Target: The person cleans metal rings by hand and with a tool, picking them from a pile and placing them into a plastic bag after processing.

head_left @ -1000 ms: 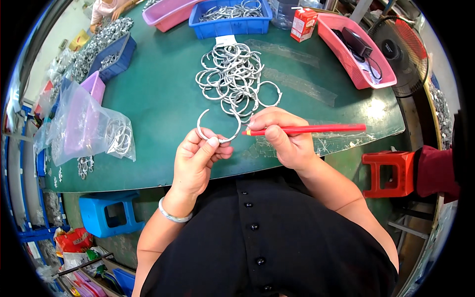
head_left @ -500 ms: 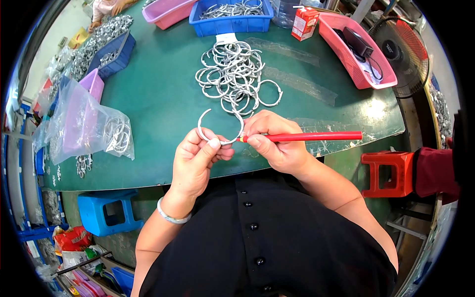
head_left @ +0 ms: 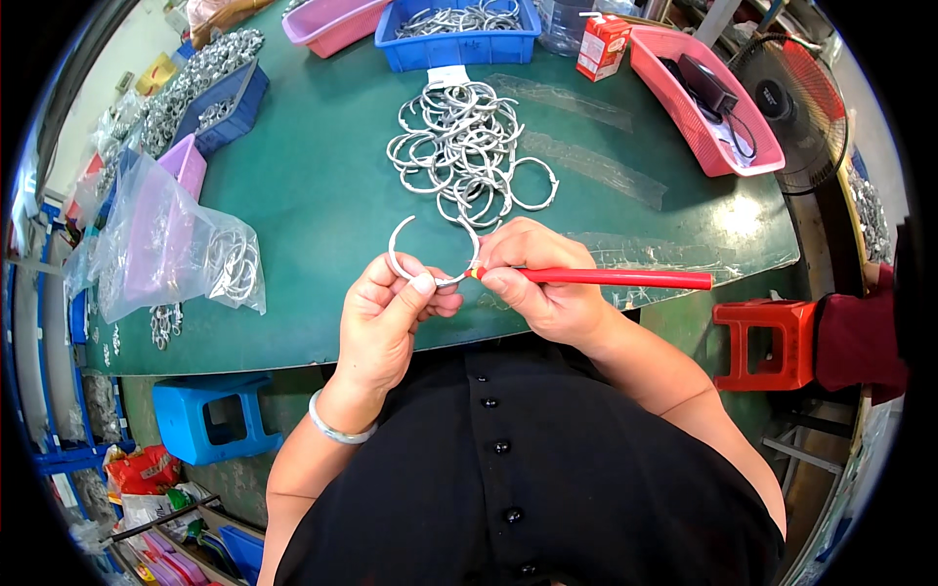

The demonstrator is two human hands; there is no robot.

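Note:
Just above the table's near edge, my left hand (head_left: 383, 311) pinches an open silver metal ring (head_left: 393, 252) between thumb and fingers at its lower side. The ring stands with its gap facing away from me. My right hand (head_left: 549, 285) grips a long red stick-like tool (head_left: 635, 279) with a yellow band near its tip. That tip meets the lower right of the ring; the exact contact is hidden by the fingers. Beyond my hands lies a pile of similar metal rings (head_left: 459, 146), with one ring (head_left: 533, 184) at its right side.
On the green table (head_left: 313, 195) are a blue bin (head_left: 457, 51) of rings, a pink basket (head_left: 703, 117) with a black adapter, a red carton (head_left: 603, 47) and a plastic bag (head_left: 176, 244). A fan (head_left: 782, 107) stands right; blue (head_left: 210, 420) and red stools (head_left: 765, 342) flank the table.
The tool's free end has dipped slightly toward me, its tip staying at the ring. My left hand and the ring are nearly unmoved.

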